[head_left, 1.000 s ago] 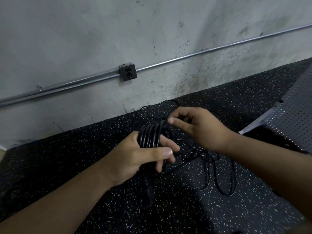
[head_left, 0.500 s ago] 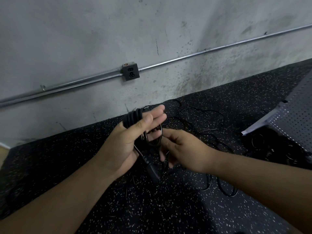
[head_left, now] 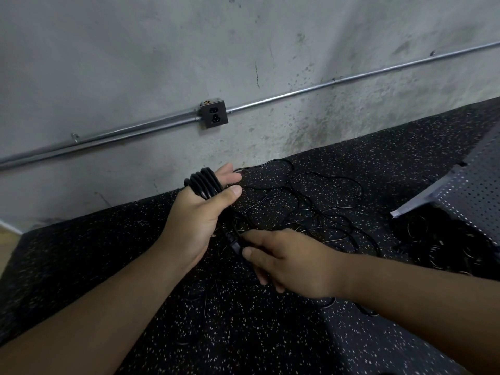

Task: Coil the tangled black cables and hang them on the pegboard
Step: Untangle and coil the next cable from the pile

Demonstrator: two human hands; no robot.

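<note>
Left hand point(head_left: 200, 223) holds the coil point(head_left: 204, 184) looped around its open fingers point(head_left: 228, 176), thumb clamping. Right hand point(head_left: 286, 262) fingers pinch the cable near its plug point(head_left: 234, 243). Remaining tangle point(head_left: 311, 212) lies on the floor point(head_left: 243, 334), right. Cable judged light, limp, springy; grip across all loops.

You have several turns of thick black cable point(head_left: 203, 183) wound around your left hand point(head_left: 198, 217), its plug point(head_left: 234, 243) hanging to your right hand point(head_left: 292, 263), loose thin cables point(head_left: 319, 212) tangled on the floor beyond, the pegboard point(head_left: 470, 190) lying far right.
</note>
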